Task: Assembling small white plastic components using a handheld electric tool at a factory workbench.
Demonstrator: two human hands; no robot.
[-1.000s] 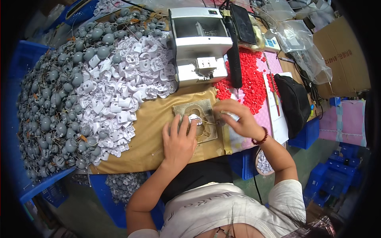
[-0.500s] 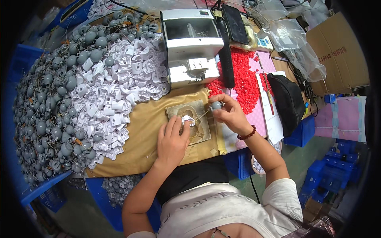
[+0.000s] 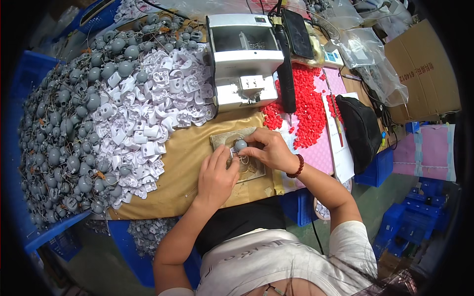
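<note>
Gold-brown cloth-covered surface point(image 3: 182, 163), head view, with a square metal plate point(image 3: 255, 169) near its front edge. Location reference for all items below: the metal plate.

Right hand point(image 3: 274, 150): positioned over the right side of the plate. Fingers closed, gripping a grey ball point(image 3: 240, 145) between thumb and forefinger. Grey ball over the middle of the plate; contact with the plate: cannot tell. Thin pale wire point(image 3: 245, 159) looped over the plate, just below the ball. Dark red bead bracelet point(image 3: 296, 166) on the wrist, right of the plate.

Left hand point(image 3: 216, 173): positioned at the left edge of the plate. Fingers bent, tips at a small white part point(image 3: 233, 152) over the plate, just left of the ball. Part mostly hidden; firm grip or mere contact: cannot tell.

Left of the plate: heap of white plastic housings point(image 3: 133, 123). Farther left: heap of grey balls with wires point(image 3: 59, 143).

Beyond the plate: silver-white machine point(image 3: 247, 54), open tray on top.

Beyond and to the right of the plate: black cylindrical tool point(image 3: 286, 84), then red plastic parts point(image 3: 308, 113), loosely piled. Farther right: black pouch point(image 3: 358, 130), lying beside a white sheet point(image 3: 344, 157).
</note>
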